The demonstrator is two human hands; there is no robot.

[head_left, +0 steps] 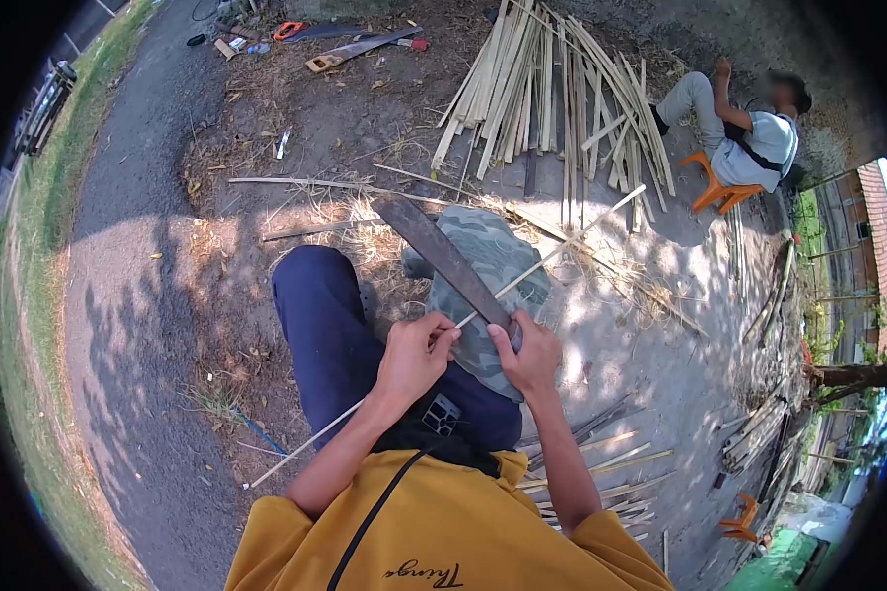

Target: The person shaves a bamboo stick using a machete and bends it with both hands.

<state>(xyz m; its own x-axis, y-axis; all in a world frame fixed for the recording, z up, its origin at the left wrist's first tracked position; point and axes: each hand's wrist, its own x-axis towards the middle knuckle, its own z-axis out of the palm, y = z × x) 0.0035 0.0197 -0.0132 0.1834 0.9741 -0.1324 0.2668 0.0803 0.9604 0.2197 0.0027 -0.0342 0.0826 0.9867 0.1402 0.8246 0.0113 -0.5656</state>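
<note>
My left hand [417, 361] pinches a long, thin bamboo strip [586, 231] between thumb and fingers. The strip runs slantwise from the lower left, under my left forearm, to the upper right. Wrapped round the handle of a broad, dark machete [432, 248], my right hand [530, 353] is closed. The machete's blade points up and left and crosses over the strip close to my hands; whether its edge touches the strip I cannot tell. A camouflage cloth [478, 251] lies beneath both, over my right leg.
Split bamboo strips [522, 89] lie in a large fanned pile ahead. Saws [360, 49] rest on the ground at the upper left. Another person [749, 138] sits on an orange stool [715, 187] at the right. More strips [611, 473] lie beside me at the lower right, with shavings around.
</note>
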